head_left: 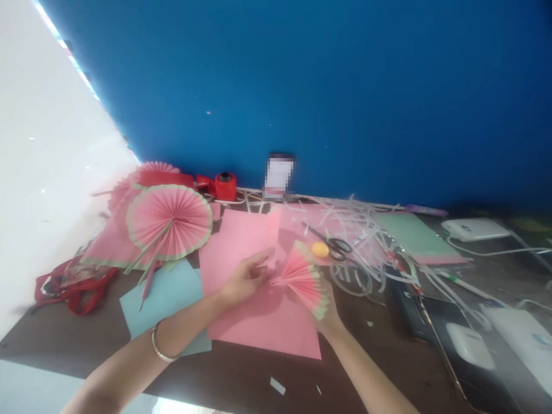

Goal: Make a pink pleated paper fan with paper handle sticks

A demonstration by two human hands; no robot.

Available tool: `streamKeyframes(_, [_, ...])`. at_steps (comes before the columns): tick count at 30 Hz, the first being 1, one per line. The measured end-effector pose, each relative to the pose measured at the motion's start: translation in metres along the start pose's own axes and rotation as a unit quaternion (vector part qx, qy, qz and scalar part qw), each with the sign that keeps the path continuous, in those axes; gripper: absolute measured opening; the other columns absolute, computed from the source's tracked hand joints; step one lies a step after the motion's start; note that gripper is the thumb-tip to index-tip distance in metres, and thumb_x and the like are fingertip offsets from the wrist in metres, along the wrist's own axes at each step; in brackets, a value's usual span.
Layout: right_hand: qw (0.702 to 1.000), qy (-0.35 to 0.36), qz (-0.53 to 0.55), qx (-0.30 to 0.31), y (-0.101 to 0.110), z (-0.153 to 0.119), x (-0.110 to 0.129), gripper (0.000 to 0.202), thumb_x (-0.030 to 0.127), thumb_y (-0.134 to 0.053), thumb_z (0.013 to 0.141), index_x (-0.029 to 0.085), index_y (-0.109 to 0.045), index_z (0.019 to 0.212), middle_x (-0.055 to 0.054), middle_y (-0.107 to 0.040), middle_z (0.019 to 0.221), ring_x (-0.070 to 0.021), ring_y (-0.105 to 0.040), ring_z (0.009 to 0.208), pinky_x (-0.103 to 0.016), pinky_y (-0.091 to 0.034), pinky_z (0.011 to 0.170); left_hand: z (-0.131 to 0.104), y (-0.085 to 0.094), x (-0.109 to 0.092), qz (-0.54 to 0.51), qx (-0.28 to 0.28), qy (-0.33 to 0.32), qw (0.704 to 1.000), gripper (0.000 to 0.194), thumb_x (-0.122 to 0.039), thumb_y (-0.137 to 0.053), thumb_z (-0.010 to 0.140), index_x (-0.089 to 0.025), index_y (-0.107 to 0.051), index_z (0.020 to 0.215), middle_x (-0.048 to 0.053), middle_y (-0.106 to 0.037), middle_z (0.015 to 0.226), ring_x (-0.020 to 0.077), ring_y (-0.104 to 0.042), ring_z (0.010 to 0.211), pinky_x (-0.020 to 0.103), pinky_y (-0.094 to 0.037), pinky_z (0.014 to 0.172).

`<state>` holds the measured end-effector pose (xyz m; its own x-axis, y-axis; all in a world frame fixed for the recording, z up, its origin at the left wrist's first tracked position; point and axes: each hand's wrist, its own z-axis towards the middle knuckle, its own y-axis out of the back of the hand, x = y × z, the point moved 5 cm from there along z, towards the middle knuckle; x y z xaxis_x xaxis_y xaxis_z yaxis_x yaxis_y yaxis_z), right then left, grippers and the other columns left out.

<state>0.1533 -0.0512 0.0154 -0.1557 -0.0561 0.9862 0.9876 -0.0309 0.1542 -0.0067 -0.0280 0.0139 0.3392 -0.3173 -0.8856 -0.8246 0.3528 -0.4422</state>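
A small pleated paper fan (303, 275), pink with a pale green edge, spreads out over pink paper (263, 322). My right hand (328, 307) is closed around its outer edge from behind, some of the fingers hidden by the folds. Just left of the fan's narrow gathered end is my left hand (246, 280), fingers loosely bent and apart, with nothing visible in them. Beyond my right hand lie black-handled scissors (340, 247) and a small yellow-orange oval object (319, 249).
Finished-looking round pink fans (170, 221) are piled at left, near blue paper (161, 299) and a red strap (86, 293). A red tape roll (225, 187) and phone (279, 175) stand by the blue wall. Clear strips (366, 230), green paper (416, 236) and white devices (476, 229) crowd the right.
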Motion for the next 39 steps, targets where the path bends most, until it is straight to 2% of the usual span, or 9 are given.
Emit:
streamKeyframes(4, [0.993, -0.114, 0.019, -0.029, 0.001, 0.002, -0.007, 0.025, 0.032, -0.072, 0.059, 0.016, -0.069, 0.077, -0.006, -0.07, 0.072, -0.023, -0.065, 0.059, -0.036, -0.055, 0.053, -0.004, -0.008, -0.001, 0.017, 0.051, 0.005, 0.999, 0.071, -0.036, -0.074, 0.065, -0.017, -0.046, 0.128, 0.014, -0.064, 0.103, 0.0256, -0.062, 0.09, 0.032, -0.048, 0.072])
streamKeyframes(6, [0.991, -0.133, 0.005, -0.035, 0.001, 0.003, -0.004, 0.023, 0.028, -0.073, 0.058, 0.016, -0.069, 0.077, -0.004, -0.07, 0.069, -0.0218, -0.064, 0.057, -0.034, -0.054, 0.052, -0.005, -0.008, 0.0, 0.032, 0.065, -0.004, 0.997, 0.074, -0.034, -0.074, 0.066, -0.017, -0.042, 0.131, 0.015, -0.063, 0.105, 0.0267, -0.061, 0.096, 0.032, -0.048, 0.075])
streamKeyframes(11, [0.99, -0.141, 0.01, -0.013, 0.001, 0.006, 0.0, 0.037, 0.022, -0.075, 0.056, 0.014, -0.067, 0.091, -0.006, -0.07, 0.076, -0.0234, -0.065, 0.067, -0.033, -0.054, 0.058, -0.004, -0.005, 0.003, 0.073, 0.085, -0.033, 0.993, 0.072, -0.029, -0.065, 0.076, -0.019, -0.029, 0.138, 0.014, -0.062, 0.109, 0.0234, -0.06, 0.1, 0.034, -0.046, 0.082])
streamKeyframes(15, [0.99, -0.139, 0.009, 0.004, 0.0, 0.007, -0.003, 0.039, 0.025, -0.076, 0.053, 0.013, -0.068, 0.09, -0.008, -0.071, 0.079, -0.0247, -0.065, 0.068, -0.034, -0.053, 0.057, -0.006, -0.005, 0.003, 0.087, 0.085, -0.039, 0.992, 0.074, -0.023, -0.067, 0.072, -0.019, -0.031, 0.137, 0.015, -0.062, 0.111, 0.0246, -0.059, 0.102, 0.035, -0.047, 0.082])
streamKeyframes(20, [0.99, -0.137, 0.022, -0.022, 0.001, 0.007, -0.005, 0.046, 0.028, -0.077, 0.052, 0.015, -0.066, 0.094, -0.01, -0.07, 0.09, -0.0277, -0.065, 0.074, -0.038, -0.054, 0.06, -0.009, -0.009, 0.004, 0.09, 0.068, -0.005, 0.994, 0.081, -0.021, -0.069, 0.07, -0.02, -0.026, 0.139, 0.014, -0.057, 0.12, 0.0258, -0.058, 0.104, 0.04, -0.048, 0.085])
streamKeyframes(25, [0.988, -0.146, 0.038, -0.032, -0.002, 0.005, 0.0, 0.05, 0.028, -0.078, 0.051, 0.015, -0.065, 0.098, -0.008, -0.071, 0.085, -0.0254, -0.064, 0.066, -0.038, -0.054, 0.057, -0.011, -0.012, -0.004, 0.148, 0.057, -0.035, 0.987, 0.069, -0.024, -0.064, 0.076, -0.019, -0.033, 0.136, 0.011, -0.059, 0.118, 0.0241, -0.059, 0.102, 0.038, -0.048, 0.087])
streamKeyframes(33, [0.997, -0.07, -0.007, -0.02, 0.002, 0.008, 0.013, 0.039, 0.026, -0.076, 0.055, 0.015, -0.066, 0.092, -0.008, -0.07, 0.088, -0.0272, -0.064, 0.081, -0.038, -0.053, 0.072, -0.014, -0.02, -0.015, 0.168, 0.086, -0.068, 0.98, 0.055, -0.028, -0.056, 0.082, -0.02, -0.039, 0.133, 0.01, -0.059, 0.117, 0.0245, -0.057, 0.104, 0.04, -0.045, 0.092])
streamKeyframes(36, [0.996, -0.09, 0.014, -0.001, 0.002, 0.007, 0.007, 0.036, 0.025, -0.075, 0.056, 0.017, -0.067, 0.09, -0.007, -0.07, 0.083, -0.0264, -0.065, 0.075, -0.038, -0.054, 0.067, -0.013, -0.014, -0.008, 0.171, 0.065, -0.068, 0.981, 0.06, -0.026, -0.06, 0.079, -0.02, -0.037, 0.134, 0.012, -0.054, 0.123, 0.0256, -0.054, 0.109, 0.039, -0.046, 0.091])
streamKeyframes(39, [0.99, -0.133, 0.047, -0.023, 0.005, 0.003, -0.002, 0.032, 0.031, -0.072, 0.06, 0.019, -0.066, 0.089, -0.005, -0.069, 0.076, -0.0247, -0.064, 0.064, -0.037, -0.054, 0.055, -0.011, -0.005, 0.0, 0.191, 0.05, -0.08, 0.977, 0.06, -0.024, -0.061, 0.079, -0.021, -0.036, 0.134, 0.014, -0.051, 0.126, 0.0258, -0.051, 0.113, 0.039, -0.048, 0.088])
